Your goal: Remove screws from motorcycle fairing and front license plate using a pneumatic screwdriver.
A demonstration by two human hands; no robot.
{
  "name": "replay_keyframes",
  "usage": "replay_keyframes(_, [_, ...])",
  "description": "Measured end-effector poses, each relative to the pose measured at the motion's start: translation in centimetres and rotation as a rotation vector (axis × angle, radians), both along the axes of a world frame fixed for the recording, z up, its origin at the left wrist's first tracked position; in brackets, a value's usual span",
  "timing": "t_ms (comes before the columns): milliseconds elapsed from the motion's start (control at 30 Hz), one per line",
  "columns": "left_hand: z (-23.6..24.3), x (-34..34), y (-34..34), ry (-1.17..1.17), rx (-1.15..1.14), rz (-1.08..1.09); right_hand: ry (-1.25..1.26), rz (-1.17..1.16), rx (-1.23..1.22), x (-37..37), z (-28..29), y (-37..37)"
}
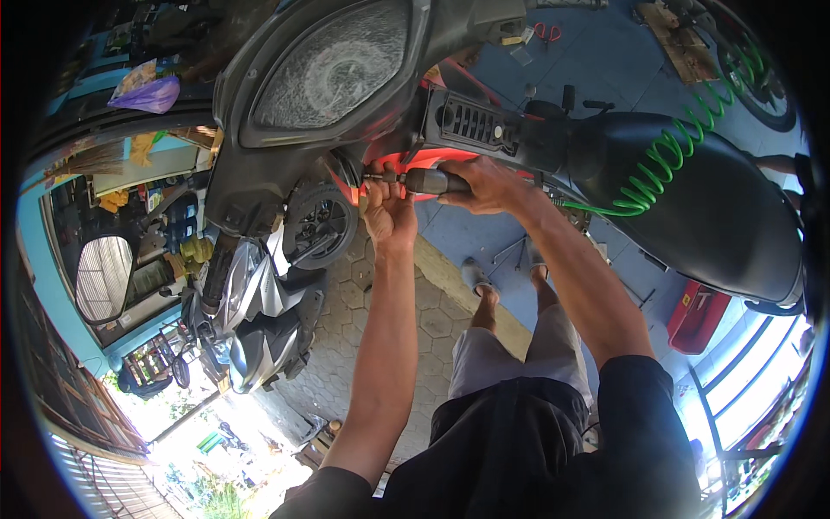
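Observation:
My right hand is wrapped round a dark, pistol-shaped power driver that points left at the scooter's front. Up at the tool's tip, the curled fingers of my left hand close round its thin shaft. Both hands are against the red inner panel of the scooter, under the dark handlebar cover with its speedometer. The fastener at the tip is too small to make out. A green coiled air hose runs over the black seat and ends near my right wrist.
A second, silver-and-black scooter stands at the left, near a round-cornered mirror. On the blue tiled floor lie a red tray and red-handled scissors. Another wheel shows at the far right. Shelves with goods line the left.

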State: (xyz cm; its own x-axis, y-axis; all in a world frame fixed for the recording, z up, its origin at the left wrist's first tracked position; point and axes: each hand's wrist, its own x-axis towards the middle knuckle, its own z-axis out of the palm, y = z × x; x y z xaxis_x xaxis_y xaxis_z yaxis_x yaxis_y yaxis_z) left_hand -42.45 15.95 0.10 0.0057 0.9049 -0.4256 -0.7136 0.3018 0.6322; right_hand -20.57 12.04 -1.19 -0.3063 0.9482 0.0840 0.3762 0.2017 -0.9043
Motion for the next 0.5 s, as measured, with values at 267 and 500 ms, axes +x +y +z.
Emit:
replay_keyframes(267, [0.5, 0.1, 0.2, 0.004, -0.025, 0.019, -0.099, -0.052, -0.068, -0.4, 0.6, -0.4])
replay_keyframes(500, [-0.3, 0.1, 0.3, -0.064, -0.039, 0.024, -0.058, -0.104, 0.057, -0.2, 0.0, -1.0])
